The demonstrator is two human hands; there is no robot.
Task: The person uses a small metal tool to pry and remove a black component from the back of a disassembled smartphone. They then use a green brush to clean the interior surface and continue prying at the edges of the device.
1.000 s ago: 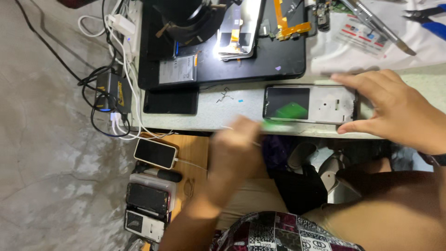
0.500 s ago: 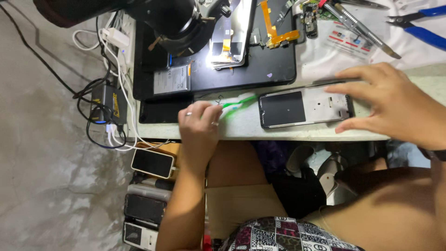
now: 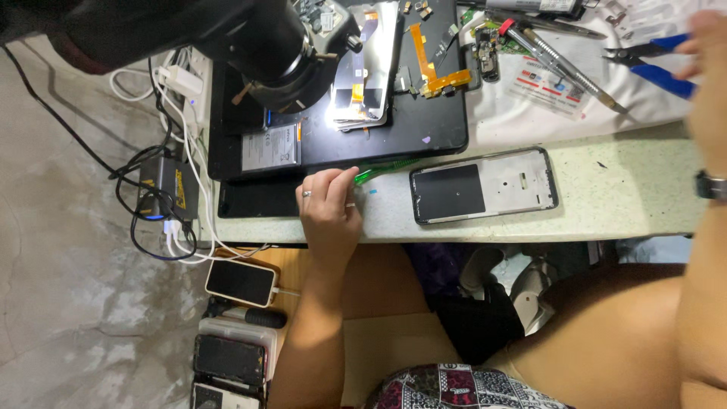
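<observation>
Pale worktop (image 3: 621, 197), left hand (image 3: 327, 212) curled around green tool (image 3: 385, 168)

Bare desk (image 3: 628, 201) lies open right of the phone frame (image 3: 485, 184), and a narrow bare gap separates that frame from the left hand (image 3: 327, 212). Behind, the black mat (image 3: 447, 121) is crowded: a microscope (image 3: 265, 38) overhangs its left, with loose parts, tweezers (image 3: 564, 64) and blue pliers (image 3: 651, 64) farther right.
</observation>
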